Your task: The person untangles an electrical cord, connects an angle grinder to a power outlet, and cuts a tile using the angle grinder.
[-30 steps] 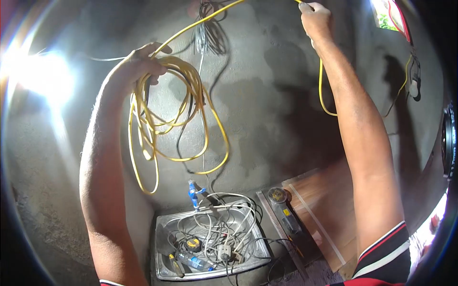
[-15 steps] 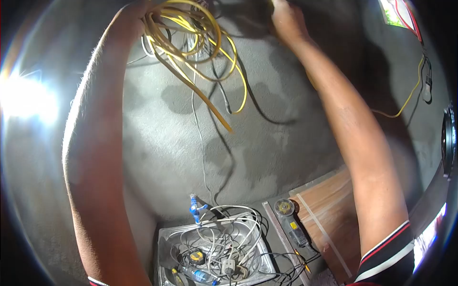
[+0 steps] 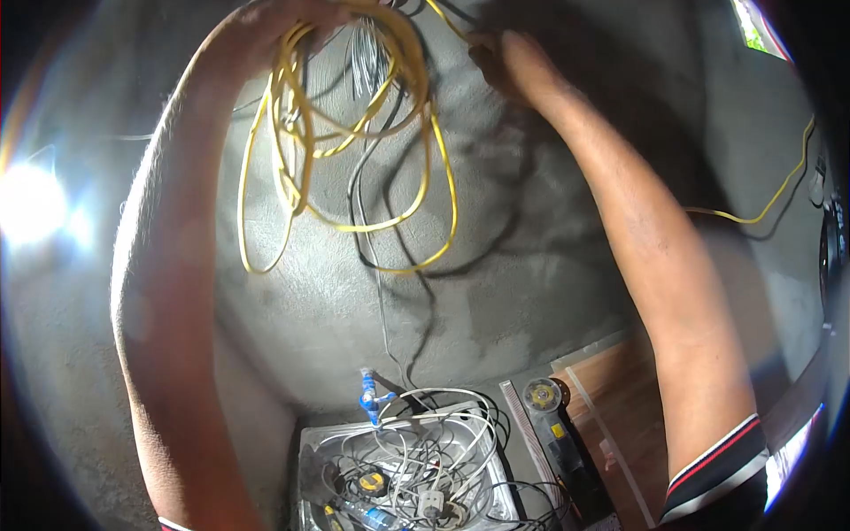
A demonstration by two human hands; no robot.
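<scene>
A loosely coiled yellow cable (image 3: 451,203) hangs from my left hand (image 3: 305,12) at the top of the view, its fingers closed round the upper loops and partly cut off by the frame edge. My right hand (image 3: 509,64) is closed on a strand of the same cable, to the right of the coil; its fingertips are dark and blurred. Behind the coil, a bundle of grey wires (image 3: 367,62) hangs on the grey wall. Another yellow length (image 3: 753,219) runs out past my right forearm toward the right wall.
Below is a metal basin (image 3: 310,435) with tangled cables, a tape measure (image 3: 373,482) and a plastic bottle (image 3: 376,516). A blue tap (image 3: 368,398) stands above it. An angle grinder (image 3: 560,432) lies beside wooden boards (image 3: 620,425). A bright lamp (image 3: 31,203) shines at left.
Both hands are higher than a second ago. My right hand has come left, nearer the coil. The coil swung up and right, and its loops now hang down again.
</scene>
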